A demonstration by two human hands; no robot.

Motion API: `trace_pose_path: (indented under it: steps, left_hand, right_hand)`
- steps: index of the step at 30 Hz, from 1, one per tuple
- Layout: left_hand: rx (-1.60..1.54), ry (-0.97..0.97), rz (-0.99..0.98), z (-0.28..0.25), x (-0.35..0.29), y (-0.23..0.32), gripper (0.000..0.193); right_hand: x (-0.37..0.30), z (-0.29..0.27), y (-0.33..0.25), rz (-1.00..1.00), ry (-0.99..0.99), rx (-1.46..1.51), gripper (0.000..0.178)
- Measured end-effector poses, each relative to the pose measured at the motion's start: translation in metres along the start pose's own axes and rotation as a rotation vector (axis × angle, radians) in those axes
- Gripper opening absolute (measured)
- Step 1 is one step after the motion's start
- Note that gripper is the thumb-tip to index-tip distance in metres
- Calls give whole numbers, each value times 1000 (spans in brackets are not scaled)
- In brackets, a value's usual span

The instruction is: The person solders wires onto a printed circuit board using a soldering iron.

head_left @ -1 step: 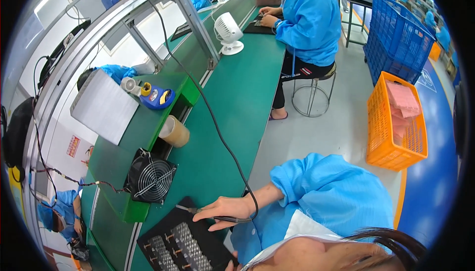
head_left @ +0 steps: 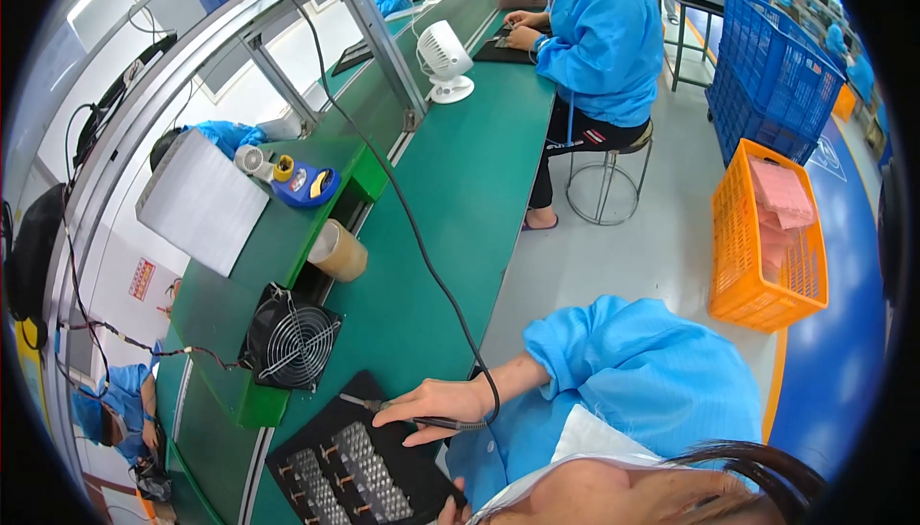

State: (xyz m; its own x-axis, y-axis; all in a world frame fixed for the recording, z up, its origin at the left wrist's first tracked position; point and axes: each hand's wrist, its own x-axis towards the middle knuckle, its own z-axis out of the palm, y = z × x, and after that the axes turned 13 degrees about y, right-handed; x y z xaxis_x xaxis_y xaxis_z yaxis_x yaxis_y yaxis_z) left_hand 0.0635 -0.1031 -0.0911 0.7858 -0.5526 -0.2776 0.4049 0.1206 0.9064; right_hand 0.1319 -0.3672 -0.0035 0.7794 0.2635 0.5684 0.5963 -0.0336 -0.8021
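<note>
My right hand [head_left: 436, 405] grips a soldering iron [head_left: 450, 423] with a black cable. Its metal tip reaches over the far corner of a black tray [head_left: 407, 448] lying on the green bench. Small silvery parts [head_left: 362, 458] in rows and several copper-coloured pieces sit on the tray. At the bottom of the view, my left hand [head_left: 450, 508] holds the tray's edge. Only a few of its fingers show.
A black fan with a wire guard [head_left: 297, 343] stands beyond the tray, beside a cardboard-coloured roll [head_left: 337, 251]. The iron's cable [head_left: 422, 247] hangs across the bench. Along it, a co-worker [head_left: 604, 46] sits near a white fan [head_left: 445, 60]. An orange crate [head_left: 767, 276] stands on the floor.
The tray has shifted slightly up the picture, and my left hand with it. The right hand stays almost in place, still holding the iron.
</note>
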Motion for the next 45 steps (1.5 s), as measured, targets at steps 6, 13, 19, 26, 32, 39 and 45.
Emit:
trace_pose_path:
  steps: [6, 13, 19, 26, 32, 39, 45]
  left_hand:
    - [-56, -74, -198, 37, 7, 7, 43]
    - [-248, -35, -340, 92, 3, 46, 43]
    - [-142, 442, 46, 63, -27, 111, 33]
    - [124, 1078, 437, 15, -29, 114, 26]
    - [62, 977, 364, 18, -18, 104, 35]
    - [-33, 935, 329, 4, -16, 110, 35]
    - [-126, 840, 537, -5, -36, 147, 38]
  right_hand:
    - [-3, 1, 12, -179, 250, -51, 49]
    - [-2, -50, -11, -28, 311, -222, 47]
    - [0, -113, -4, 93, 357, -482, 46]
    - [8, -132, 9, 194, 383, -624, 47]
    - [12, -118, 21, 6, 354, -687, 40]
    - [14, -121, 27, 11, 384, -680, 43]
    - [27, -117, 9, -19, 333, -673, 42]
